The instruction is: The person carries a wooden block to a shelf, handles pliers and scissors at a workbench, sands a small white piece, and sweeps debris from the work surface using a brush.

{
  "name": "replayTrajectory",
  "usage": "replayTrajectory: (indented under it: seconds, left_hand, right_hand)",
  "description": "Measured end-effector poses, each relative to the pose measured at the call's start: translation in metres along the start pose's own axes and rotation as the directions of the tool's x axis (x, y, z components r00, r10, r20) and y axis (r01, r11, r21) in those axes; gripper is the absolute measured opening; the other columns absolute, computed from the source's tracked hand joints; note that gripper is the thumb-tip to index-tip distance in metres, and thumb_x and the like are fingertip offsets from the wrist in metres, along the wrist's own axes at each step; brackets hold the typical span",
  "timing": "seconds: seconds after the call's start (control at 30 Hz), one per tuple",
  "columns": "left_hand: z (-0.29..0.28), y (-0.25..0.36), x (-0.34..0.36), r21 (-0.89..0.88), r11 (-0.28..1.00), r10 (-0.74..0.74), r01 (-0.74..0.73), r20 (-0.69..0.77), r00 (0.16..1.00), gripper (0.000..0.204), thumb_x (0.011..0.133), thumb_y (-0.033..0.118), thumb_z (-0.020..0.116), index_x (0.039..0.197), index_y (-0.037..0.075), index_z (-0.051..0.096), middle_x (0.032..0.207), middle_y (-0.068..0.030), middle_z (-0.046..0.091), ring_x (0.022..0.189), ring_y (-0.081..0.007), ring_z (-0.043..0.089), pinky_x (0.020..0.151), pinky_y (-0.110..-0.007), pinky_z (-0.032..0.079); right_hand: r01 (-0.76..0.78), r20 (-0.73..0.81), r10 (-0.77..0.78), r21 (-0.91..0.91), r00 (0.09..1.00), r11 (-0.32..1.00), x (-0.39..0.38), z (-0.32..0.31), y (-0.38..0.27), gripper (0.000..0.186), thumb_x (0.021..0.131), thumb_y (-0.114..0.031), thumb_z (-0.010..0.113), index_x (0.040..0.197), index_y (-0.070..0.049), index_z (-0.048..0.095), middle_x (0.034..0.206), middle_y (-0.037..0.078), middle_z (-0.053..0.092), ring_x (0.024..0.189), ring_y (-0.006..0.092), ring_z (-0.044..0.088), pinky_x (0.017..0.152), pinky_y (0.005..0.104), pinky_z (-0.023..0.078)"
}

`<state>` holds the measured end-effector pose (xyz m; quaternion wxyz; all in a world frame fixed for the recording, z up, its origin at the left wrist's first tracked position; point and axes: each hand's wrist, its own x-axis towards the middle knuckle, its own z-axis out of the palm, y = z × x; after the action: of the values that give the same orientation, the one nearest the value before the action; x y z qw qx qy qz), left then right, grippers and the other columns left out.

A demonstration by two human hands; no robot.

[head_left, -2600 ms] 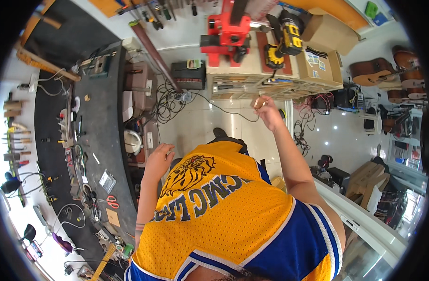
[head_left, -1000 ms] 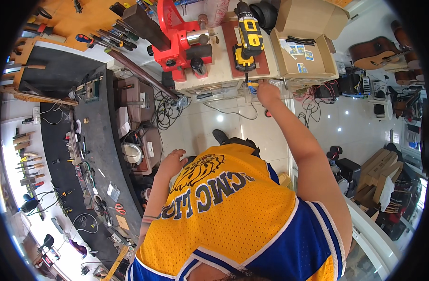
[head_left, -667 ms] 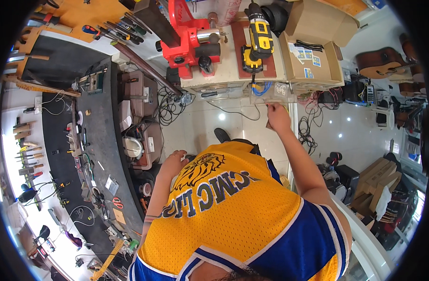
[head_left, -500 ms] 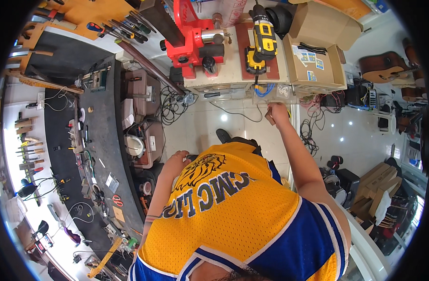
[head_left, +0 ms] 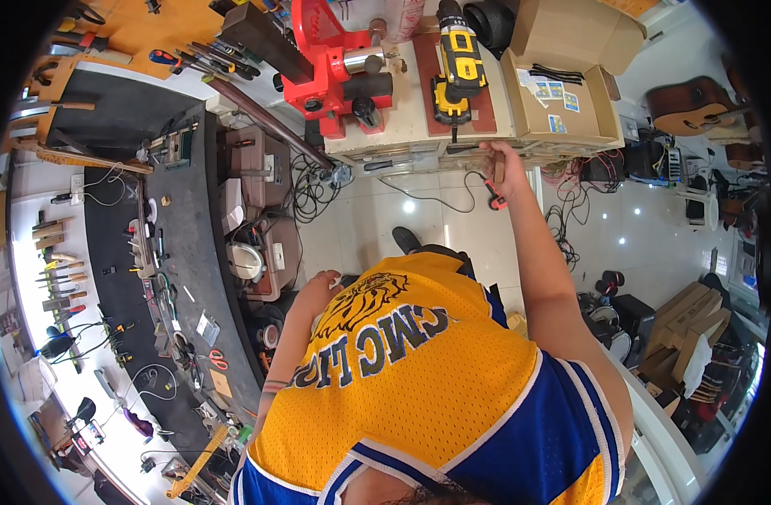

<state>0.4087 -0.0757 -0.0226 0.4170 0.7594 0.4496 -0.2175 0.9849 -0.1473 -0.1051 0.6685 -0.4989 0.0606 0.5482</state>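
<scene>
At the front of the pale cabinet (head_left: 419,157), my right hand (head_left: 510,168) is closed on a small brown block (head_left: 497,167), which looks wooden. Its fingertips are against or very close to the drawer front; contact is hard to tell. My left hand (head_left: 320,283) lies by my bent knee with its fingers stretched out and nothing in them. A black shoe (head_left: 406,240) shows beyond my yellow and blue shirt (head_left: 394,337).
On the cabinet stand a red press (head_left: 326,76), a yellow and black cordless drill (head_left: 461,63) and an open cardboard box (head_left: 562,122). An orange-black corded tool (head_left: 495,197) lies on the floor. A dark workbench (head_left: 196,252) runs along the left; cables (head_left: 309,194) coil beside it.
My right hand has moved away from me toward the cabinet with the brown block. The drawer with blue cable and a clear bag has gone in, uncovering the orange-black tool. My left hand stays put.
</scene>
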Motion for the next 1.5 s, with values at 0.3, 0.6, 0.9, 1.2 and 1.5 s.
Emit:
replayTrajectory:
  seconds: [0.3, 0.6, 0.9, 1.2, 1.5]
  left_hand:
    - [-0.001, 0.012, 0.011, 0.002, 1.000, 0.010, -0.010, 0.040, 0.999, 0.042, 0.107, 0.031, 0.072, 0.140, 0.005, 0.069, 0.137, -0.0225, 0.071, 0.123, -0.0407, 0.072, 0.105, -0.047, 0.057]
    - [-0.001, 0.021, 0.023, -0.019, 0.999, -0.031, 0.031, 0.039, 0.999, 0.045, 0.108, 0.031, 0.071, 0.145, 0.006, 0.068, 0.146, -0.0232, 0.069, 0.130, -0.0397, 0.070, 0.110, -0.047, 0.056]
    - [0.008, 0.026, 0.023, 0.020, 1.000, -0.015, 0.013, 0.076, 0.997, 0.046, 0.108, 0.032, 0.071, 0.145, 0.006, 0.068, 0.144, -0.0229, 0.070, 0.130, -0.0403, 0.070, 0.110, -0.047, 0.056]
    - [0.018, 0.013, 0.016, -0.018, 0.998, -0.064, 0.066, 0.072, 0.995, 0.046, 0.106, 0.032, 0.072, 0.143, 0.006, 0.069, 0.139, -0.0229, 0.072, 0.127, -0.0398, 0.071, 0.108, -0.046, 0.057]
    - [0.021, 0.014, 0.020, -0.004, 0.999, -0.038, 0.039, 0.138, 0.990, 0.042, 0.106, 0.027, 0.072, 0.142, 0.004, 0.069, 0.136, -0.0224, 0.074, 0.125, -0.0386, 0.073, 0.108, -0.045, 0.057]
  right_hand:
    - [0.023, 0.017, -0.024, 0.050, 1.000, 0.998, -0.063, -0.036, 0.057, 0.012, 0.103, -0.028, 0.065, 0.108, -0.018, 0.060, 0.096, 0.002, 0.067, 0.061, 0.0185, 0.053, 0.057, 0.0350, 0.045]
    - [-0.052, -0.074, 0.050, -0.033, 0.996, 0.998, -0.133, -0.069, 0.014, 0.044, 0.106, -0.036, 0.072, 0.139, -0.010, 0.062, 0.124, 0.008, 0.070, 0.104, 0.0265, 0.071, 0.080, 0.0408, 0.058]
    - [0.208, 0.373, -0.702, -0.927, 0.607, -0.313, -0.093, -0.033, -0.061, 0.048, 0.089, 0.003, 0.071, 0.136, -0.005, 0.067, 0.124, 0.021, 0.064, 0.118, 0.0406, 0.064, 0.103, 0.0511, 0.055]
    - [0.227, 0.482, -0.574, -0.859, 0.662, -0.459, -0.115, -0.004, -0.052, 0.055, 0.084, 0.011, 0.067, 0.135, -0.008, 0.075, 0.120, 0.017, 0.065, 0.117, 0.0395, 0.060, 0.103, 0.0495, 0.054]
    - [0.264, 0.569, -0.399, -0.755, 0.719, -0.601, -0.085, -0.032, -0.060, 0.031, 0.088, 0.007, 0.065, 0.118, -0.002, 0.067, 0.118, 0.018, 0.069, 0.119, 0.0409, 0.059, 0.107, 0.0469, 0.052]
